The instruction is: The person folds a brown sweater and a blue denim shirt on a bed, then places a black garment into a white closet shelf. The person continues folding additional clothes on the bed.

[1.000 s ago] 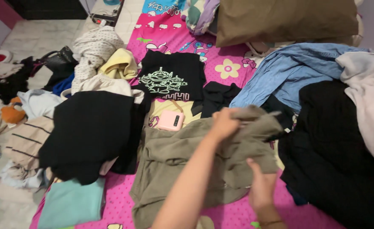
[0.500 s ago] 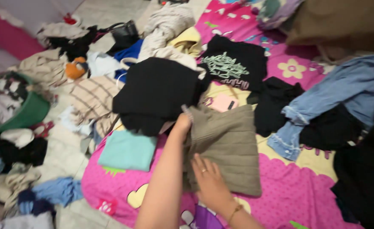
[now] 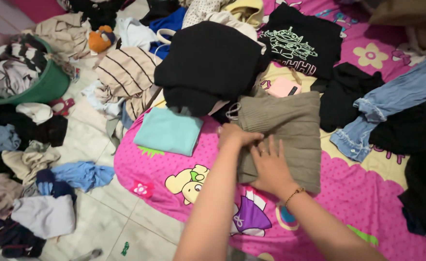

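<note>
A folded olive-green ribbed garment [image 3: 290, 130] lies on a pink cartoon-print bed sheet [image 3: 367, 208]. My left hand [image 3: 237, 137] grips its near left edge with the fingers curled into the fabric. My right hand [image 3: 271, 166] lies flat on the garment's near part, pressing it down, with a ring on one finger and a thin bracelet at the wrist. A folded mint-green cloth [image 3: 168, 131] lies just left of the garment. A black garment [image 3: 208, 63] and a pink rectangular device [image 3: 281, 88] lie just beyond it.
A black printed T-shirt [image 3: 302, 41], blue jeans [image 3: 392, 101] and more black clothes [image 3: 425, 193] cover the bed's far and right sides. On the tiled floor to the left sit a green basket [image 3: 34, 89] full of laundry, a striped beige top [image 3: 126, 72] and scattered clothes.
The view has swung left and down, showing more floor. The olive garment went from loosely held to folded flat; my left hand slid down to its near edge and my right hand shifted over it.
</note>
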